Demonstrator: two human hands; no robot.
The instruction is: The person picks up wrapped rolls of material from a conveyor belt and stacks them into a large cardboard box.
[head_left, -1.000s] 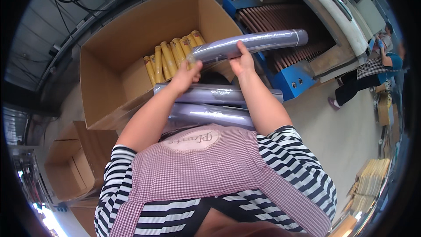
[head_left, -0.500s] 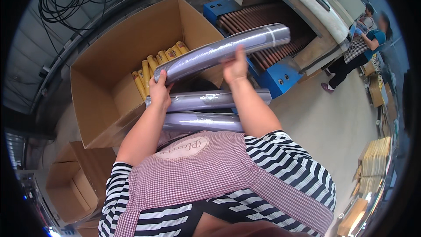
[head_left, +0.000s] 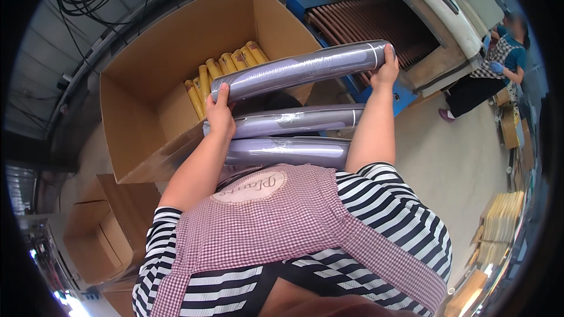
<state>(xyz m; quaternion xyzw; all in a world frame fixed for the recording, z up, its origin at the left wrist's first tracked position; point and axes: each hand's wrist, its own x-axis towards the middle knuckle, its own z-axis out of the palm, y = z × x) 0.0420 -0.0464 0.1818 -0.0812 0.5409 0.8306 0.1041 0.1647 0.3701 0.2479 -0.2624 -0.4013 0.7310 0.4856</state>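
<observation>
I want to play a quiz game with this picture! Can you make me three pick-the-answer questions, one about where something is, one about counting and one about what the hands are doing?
1. Where are the yellow rolls?
A. in the big cardboard box
B. on the floor
C. on the roller conveyor

2. How many purple rolls show?
A. one
B. three
C. five

3. How is the top purple roll held?
A. by one hand
B. it lies in the box
C. by a hand at each end

Answers: 1 A, they lie inside the box. 2 B, two lie under the held one. 3 C, left hand and right hand grip its ends.
</observation>
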